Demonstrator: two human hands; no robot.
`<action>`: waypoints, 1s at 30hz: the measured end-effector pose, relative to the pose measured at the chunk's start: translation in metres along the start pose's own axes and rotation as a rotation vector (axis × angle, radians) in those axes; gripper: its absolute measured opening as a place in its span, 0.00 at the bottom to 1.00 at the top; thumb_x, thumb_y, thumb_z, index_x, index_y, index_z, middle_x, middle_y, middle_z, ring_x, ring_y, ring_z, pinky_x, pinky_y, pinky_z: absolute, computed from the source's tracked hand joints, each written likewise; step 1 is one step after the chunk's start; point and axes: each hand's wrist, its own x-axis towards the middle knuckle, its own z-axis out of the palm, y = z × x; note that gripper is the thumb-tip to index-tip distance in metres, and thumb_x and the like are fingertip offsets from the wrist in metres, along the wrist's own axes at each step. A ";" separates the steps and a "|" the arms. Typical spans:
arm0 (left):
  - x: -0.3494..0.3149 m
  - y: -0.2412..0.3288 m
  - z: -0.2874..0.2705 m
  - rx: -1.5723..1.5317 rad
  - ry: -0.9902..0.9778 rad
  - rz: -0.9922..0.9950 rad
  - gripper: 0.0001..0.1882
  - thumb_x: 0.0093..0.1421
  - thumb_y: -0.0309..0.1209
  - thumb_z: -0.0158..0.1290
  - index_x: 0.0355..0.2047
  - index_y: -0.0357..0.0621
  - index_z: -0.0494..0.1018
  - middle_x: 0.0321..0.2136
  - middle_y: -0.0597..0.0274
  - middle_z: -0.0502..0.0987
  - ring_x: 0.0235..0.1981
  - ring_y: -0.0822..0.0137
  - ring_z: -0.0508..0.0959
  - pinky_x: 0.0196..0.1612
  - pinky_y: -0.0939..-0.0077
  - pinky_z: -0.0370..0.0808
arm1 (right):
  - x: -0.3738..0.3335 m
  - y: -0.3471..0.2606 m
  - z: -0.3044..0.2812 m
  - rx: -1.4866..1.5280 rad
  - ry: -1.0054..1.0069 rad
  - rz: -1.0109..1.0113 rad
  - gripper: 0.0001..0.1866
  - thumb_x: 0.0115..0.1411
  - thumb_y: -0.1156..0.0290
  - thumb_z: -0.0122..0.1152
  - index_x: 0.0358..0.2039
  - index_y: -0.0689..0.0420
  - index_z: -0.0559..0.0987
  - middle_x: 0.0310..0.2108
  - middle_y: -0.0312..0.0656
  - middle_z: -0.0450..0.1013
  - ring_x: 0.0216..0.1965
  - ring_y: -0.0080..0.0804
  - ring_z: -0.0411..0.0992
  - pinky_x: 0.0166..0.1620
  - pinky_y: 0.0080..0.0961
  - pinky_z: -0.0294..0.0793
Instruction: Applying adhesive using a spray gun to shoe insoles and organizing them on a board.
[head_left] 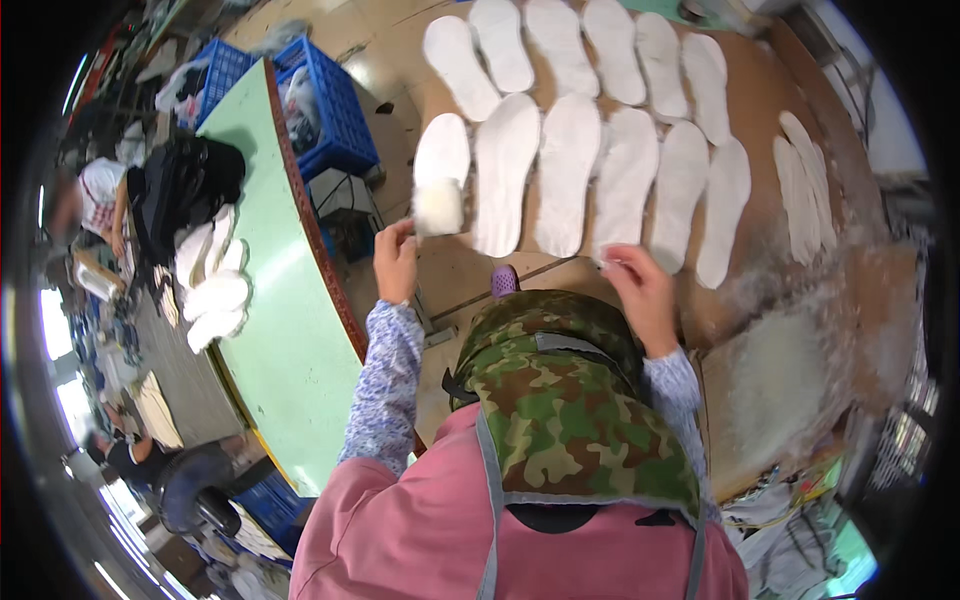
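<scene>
- Head view: insoles (508, 175) lie in two rows on the brown table (755, 100).
- Left grip (396, 265): fingers curled at the left side of a pad (438, 207); cannot tell if holding.
- Right grip (648, 295): fingers bent at the fourth near insole's near end; hold unclear.

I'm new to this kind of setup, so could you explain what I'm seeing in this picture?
There's no machine here: a person works bare-handed. The one picture comes from a wide fisheye camera on their head, looking down. On a brown board lie two rows of white, sole-shaped pieces, a fluffy cream pad on one. The left hand is beside that pad; the right hand is at the near end of another piece. I can't tell whether either hand grips anything.
</scene>
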 end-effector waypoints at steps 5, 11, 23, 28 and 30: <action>0.020 -0.014 0.011 -0.120 0.118 -0.166 0.17 0.54 0.23 0.50 0.45 0.39 0.71 0.39 0.54 0.72 0.38 0.62 0.74 0.44 0.70 0.72 | 0.081 -0.025 0.132 0.043 -0.408 0.244 0.12 0.57 0.71 0.58 0.38 0.65 0.78 0.31 0.41 0.77 0.29 0.22 0.75 0.32 0.18 0.72; 0.038 -0.015 0.016 -0.099 -0.036 -0.276 0.18 0.53 0.28 0.51 0.46 0.42 0.68 0.33 0.57 0.74 0.35 0.61 0.75 0.42 0.66 0.71 | 0.109 0.001 0.196 -0.228 -0.449 0.330 0.22 0.54 0.63 0.63 0.41 0.69 0.74 0.35 0.46 0.76 0.26 0.23 0.74 0.25 0.19 0.73; 0.051 -0.003 0.012 -0.407 -0.195 -0.287 0.23 0.49 0.17 0.45 0.48 0.40 0.66 0.40 0.57 0.73 0.42 0.64 0.73 0.48 0.73 0.69 | 0.107 0.011 0.200 0.138 -0.377 0.396 0.15 0.50 0.75 0.64 0.41 0.60 0.76 0.30 0.29 0.69 0.26 0.13 0.64 0.28 0.11 0.64; 0.047 0.001 0.014 -0.805 -0.102 -0.464 0.24 0.50 0.15 0.45 0.50 0.38 0.64 0.42 0.58 0.70 0.43 0.67 0.71 0.48 0.74 0.68 | 0.099 0.026 0.202 0.098 -0.367 0.281 0.13 0.52 0.78 0.61 0.40 0.60 0.77 0.30 0.28 0.68 0.26 0.11 0.63 0.30 0.11 0.64; 0.050 -0.001 0.017 -0.650 -0.108 -0.425 0.26 0.50 0.14 0.46 0.52 0.38 0.63 0.41 0.58 0.69 0.41 0.68 0.70 0.47 0.76 0.68 | 0.099 0.028 0.203 0.018 -0.358 0.232 0.12 0.53 0.79 0.59 0.40 0.61 0.76 0.30 0.28 0.68 0.26 0.11 0.63 0.30 0.11 0.64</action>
